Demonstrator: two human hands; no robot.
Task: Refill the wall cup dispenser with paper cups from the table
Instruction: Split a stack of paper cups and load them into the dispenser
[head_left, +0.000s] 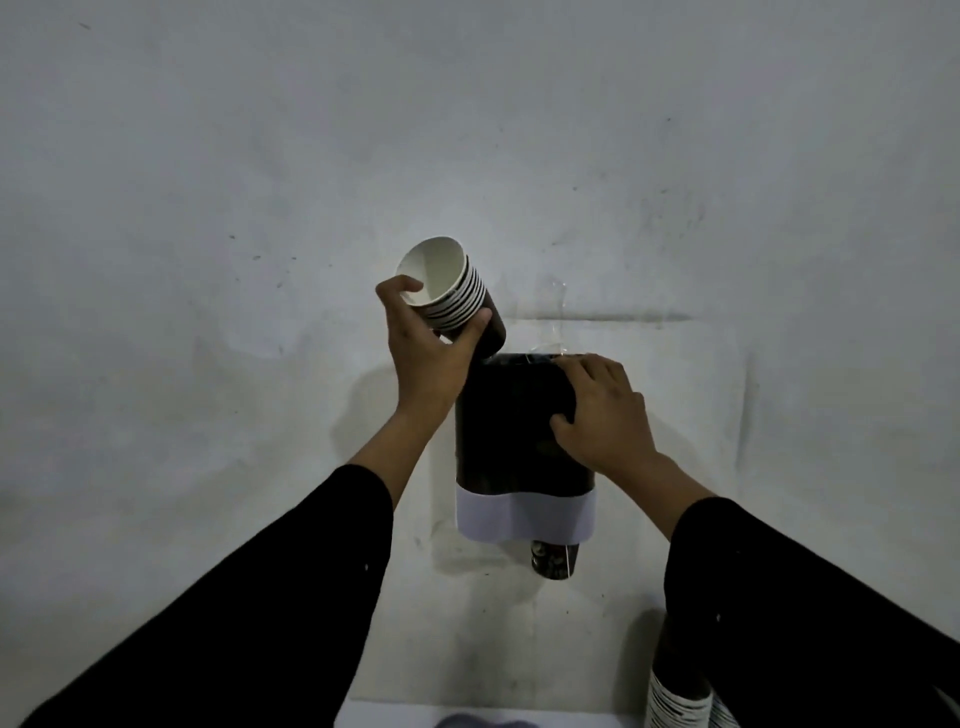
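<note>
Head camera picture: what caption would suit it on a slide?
Left hand tilts a cup stack toward the wall dispenser, steadied by the right hand.

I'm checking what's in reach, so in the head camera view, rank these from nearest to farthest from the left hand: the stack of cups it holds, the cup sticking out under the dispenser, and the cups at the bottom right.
1. Stack of cups, gripped in the left hand.
2. Cup under the dispenser, lower, to its right.
3. Bottom-right cups, at the frame's lower edge.
</note>
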